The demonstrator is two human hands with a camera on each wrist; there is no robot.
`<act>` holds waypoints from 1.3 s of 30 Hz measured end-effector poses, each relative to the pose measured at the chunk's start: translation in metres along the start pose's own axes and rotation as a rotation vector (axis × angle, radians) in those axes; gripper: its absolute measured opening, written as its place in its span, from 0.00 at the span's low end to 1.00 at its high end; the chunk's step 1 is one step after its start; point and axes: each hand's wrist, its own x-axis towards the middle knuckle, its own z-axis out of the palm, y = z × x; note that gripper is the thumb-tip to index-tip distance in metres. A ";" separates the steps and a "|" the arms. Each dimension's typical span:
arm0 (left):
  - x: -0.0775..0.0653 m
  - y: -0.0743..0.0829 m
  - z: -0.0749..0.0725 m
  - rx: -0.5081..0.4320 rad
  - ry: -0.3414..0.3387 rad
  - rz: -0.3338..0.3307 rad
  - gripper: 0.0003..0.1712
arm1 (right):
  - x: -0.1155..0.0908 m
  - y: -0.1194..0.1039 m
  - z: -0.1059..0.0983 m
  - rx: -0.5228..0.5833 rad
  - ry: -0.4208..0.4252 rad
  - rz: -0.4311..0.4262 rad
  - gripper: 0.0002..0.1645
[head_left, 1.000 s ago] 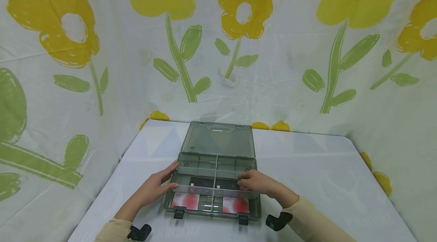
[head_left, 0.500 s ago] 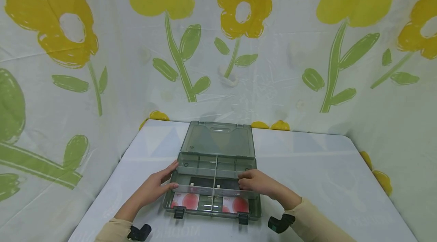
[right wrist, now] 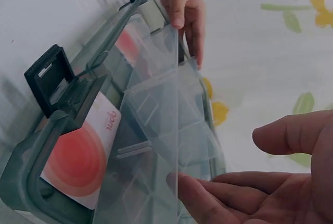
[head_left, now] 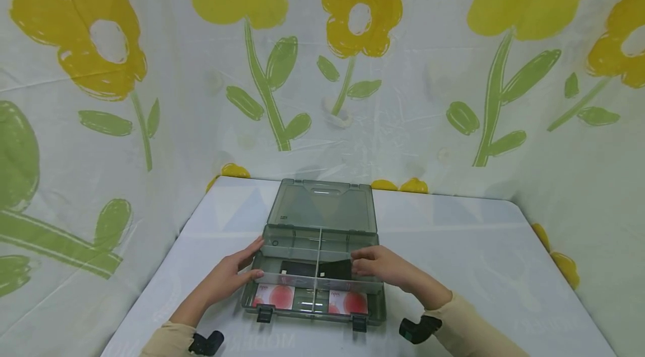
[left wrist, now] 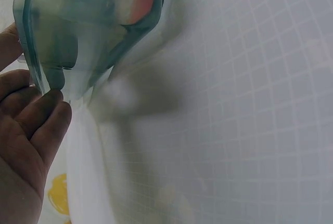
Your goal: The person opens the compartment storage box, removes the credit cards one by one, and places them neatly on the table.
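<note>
A grey-green see-through divided box point(head_left: 313, 312) stands on the table, its lid point(head_left: 322, 206) folded back. My left hand point(head_left: 229, 276) rests against the box's left side, fingers extended; the left wrist view shows fingertips point(left wrist: 54, 101) touching its wall. My right hand point(head_left: 380, 268) reaches over the middle right compartment beside a flat black piece point(head_left: 335, 270). In the right wrist view, its thumb stands apart from the fingers point(right wrist: 200, 198), nothing visible between them; one fingertip lies by a clear divider point(right wrist: 151, 109). Another flat black piece point(head_left: 299, 268) lies in the middle left compartment.
Two white cards with red circles point(head_left: 274, 296) point(head_left: 347, 302) lie in the front compartments. Two dark latches point(head_left: 265, 314) point(head_left: 359, 323) hang at the box's front. Flower-printed cloth point(head_left: 403, 94) surrounds the white table point(head_left: 453, 267). A black wrist camera sits on each sleeve.
My right hand has shifted slightly right and its wrist has turned; the right black piece looks a little tilted, with more of it showing. The left hand and box stay in place.
</note>
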 end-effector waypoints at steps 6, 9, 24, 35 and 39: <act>0.001 0.001 0.000 -0.006 0.001 -0.002 0.45 | 0.000 -0.003 -0.002 0.010 -0.005 -0.027 0.29; 0.001 0.001 0.001 -0.008 -0.003 -0.009 0.46 | 0.001 -0.005 -0.002 0.013 0.003 -0.049 0.28; 0.002 -0.002 0.004 -0.003 -0.003 -0.034 0.46 | 0.017 0.003 0.007 0.059 0.036 -0.111 0.26; 0.002 -0.002 0.002 -0.004 -0.001 -0.029 0.46 | 0.027 0.005 0.019 0.037 0.069 -0.114 0.25; 0.001 -0.003 0.002 -0.012 0.003 -0.026 0.46 | 0.030 0.006 0.024 0.031 0.111 -0.115 0.25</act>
